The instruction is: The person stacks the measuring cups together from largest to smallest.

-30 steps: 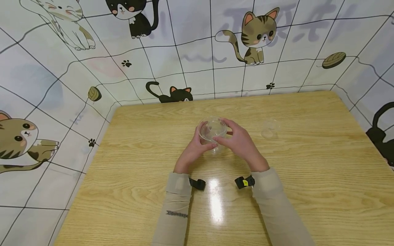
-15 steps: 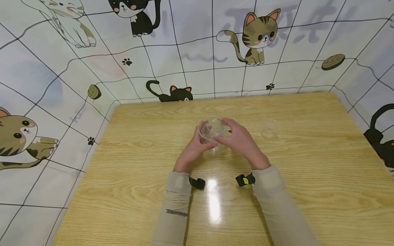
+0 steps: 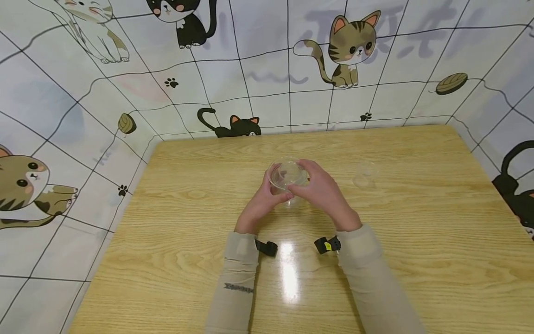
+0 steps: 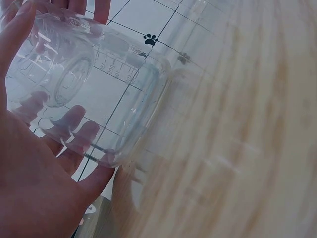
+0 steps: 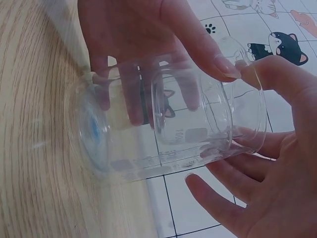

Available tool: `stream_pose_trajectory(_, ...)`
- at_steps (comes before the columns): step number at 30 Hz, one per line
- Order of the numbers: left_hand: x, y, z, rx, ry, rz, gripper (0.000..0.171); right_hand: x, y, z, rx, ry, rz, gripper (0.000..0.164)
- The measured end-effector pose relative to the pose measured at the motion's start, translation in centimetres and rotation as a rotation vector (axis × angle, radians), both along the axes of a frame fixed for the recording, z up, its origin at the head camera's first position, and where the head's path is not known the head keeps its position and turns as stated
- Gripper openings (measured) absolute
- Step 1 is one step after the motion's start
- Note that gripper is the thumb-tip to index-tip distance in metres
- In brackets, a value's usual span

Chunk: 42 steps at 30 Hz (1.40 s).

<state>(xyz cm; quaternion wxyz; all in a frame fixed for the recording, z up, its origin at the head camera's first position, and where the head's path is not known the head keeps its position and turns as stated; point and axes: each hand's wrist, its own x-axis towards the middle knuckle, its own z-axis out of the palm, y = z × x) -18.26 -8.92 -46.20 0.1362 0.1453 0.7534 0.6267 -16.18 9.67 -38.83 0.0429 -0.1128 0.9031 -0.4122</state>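
Observation:
A large clear glass beaker [image 5: 126, 166] with printed graduations stands between my two hands, its base close to the table. Nested in its upper part is a smaller glass beaker [image 5: 195, 134] with a 100 ml mark; its bottom stays well above the large one's base, as the left wrist view shows. My left hand [image 3: 265, 195] grips the large beaker from the left, fingers curled behind the glass. From the right, my right hand [image 3: 323, 190] holds it near the rim, with its thumb on the near side close to the left thumb.
Right of my hands, a small clear glass vessel [image 3: 365, 176] stands on the wooden table [image 3: 175, 222]. A wall covering [image 3: 267, 69] with a grid and cartoon cats rises behind the table and along both sides.
The hands keep their hold and the beakers stay nested. My right wrist has shifted slightly to the left in the head view.

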Motion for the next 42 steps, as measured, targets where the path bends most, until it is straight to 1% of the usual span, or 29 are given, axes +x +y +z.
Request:
stream_pose_trajectory(2, 0.0, 0.0, 0.0, 0.000, 0.000, 0.002, 0.089, 0.0, -0.1, 0.1, 0.010, -0.002, 0.001, 0.073)
stream_pose_trajectory(5, 0.0, -0.1, 0.3, -0.008, -0.019, -0.007, 0.090, 0.0, -0.2, 0.2, 0.024, -0.006, -0.001, 0.073)
stream_pose_trajectory(10, 0.6, -0.2, 2.0, -0.023, -0.065, -0.032, 0.089, 0.0, -0.3, 0.4, 0.035, -0.012, 0.000, 0.073)
stream_pose_trajectory(12, 0.8, -0.1, 2.6, -0.036, -0.065, -0.034, 0.089, 0.0, -0.3, 0.4, 0.041, -0.014, 0.007, 0.073)
stream_pose_trajectory(14, 1.0, -0.1, 2.9, -0.051, -0.056, -0.035, 0.089, -0.1, -0.3, 0.5, 0.050, -0.018, 0.015, 0.073)
stream_pose_trajectory(17, 0.9, -0.1, 2.8, -0.063, -0.046, -0.029, 0.089, -0.2, -0.3, 0.7, 0.060, -0.026, 0.021, 0.074)
stream_pose_trajectory(20, 0.5, -0.1, 2.0, -0.054, -0.036, -0.021, 0.089, -0.3, -0.3, 0.8, 0.066, -0.029, 0.021, 0.074)
stream_pose_trajectory(23, 0.0, -0.1, 0.9, -0.029, -0.019, -0.015, 0.090, -0.4, -0.4, 0.9, 0.071, -0.021, 0.023, 0.075)
stream_pose_trajectory(25, -0.1, -0.1, 0.4, -0.008, -0.007, -0.014, 0.090, -0.5, -0.5, 0.9, 0.077, -0.015, 0.025, 0.075)
stream_pose_trajectory(29, -0.2, -0.1, 0.0, 0.032, 0.005, -0.018, 0.089, -0.5, -0.7, 1.1, 0.084, -0.024, 0.028, 0.074)
stream_pose_trajectory(32, -0.2, -0.1, 0.0, 0.038, 0.001, -0.021, 0.088, -0.6, -0.7, 1.0, 0.081, -0.037, 0.031, 0.075)
stream_pose_trajectory(35, -0.1, -0.1, 0.4, 0.038, -0.011, -0.032, 0.088, -0.7, -0.7, 0.9, 0.063, -0.046, 0.043, 0.075)
stream_pose_trajectory(39, 0.2, -0.1, 1.4, 0.055, -0.028, -0.060, 0.089, -0.9, -0.6, 0.6, 0.022, -0.066, 0.058, 0.075)
stream_pose_trajectory(42, 0.6, -0.1, 2.2, 0.050, -0.032, -0.067, 0.089, -1.0, -0.6, 0.4, -0.005, -0.091, 0.063, 0.075)
